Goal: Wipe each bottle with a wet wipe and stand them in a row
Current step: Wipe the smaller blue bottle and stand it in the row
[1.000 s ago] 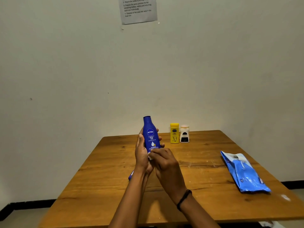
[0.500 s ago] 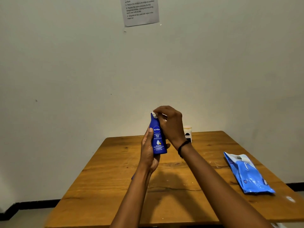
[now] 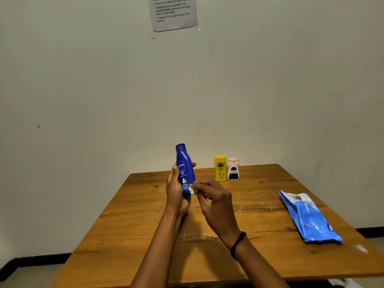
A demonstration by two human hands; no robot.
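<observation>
My left hand [image 3: 175,192] grips a blue lotion bottle [image 3: 183,166] upright above the wooden table [image 3: 145,225], fingers wrapped round its lower half. My right hand [image 3: 215,201] pinches a small white wet wipe [image 3: 192,190] against the bottle's lower right side. A yellow bottle [image 3: 220,168] and a white bottle with a black label [image 3: 233,169] stand side by side near the table's far edge.
A blue pack of wet wipes [image 3: 309,218] lies on the right side of the table. A printed instruction sheet [image 3: 173,12] hangs on the wall behind. A bit of white paper or wipe [image 3: 342,282] shows below the table's front right edge.
My right hand with the wipe has come down from the bottle's cap to its base. The yellow bottle behind is uncovered again. My left hand keeps its hold.
</observation>
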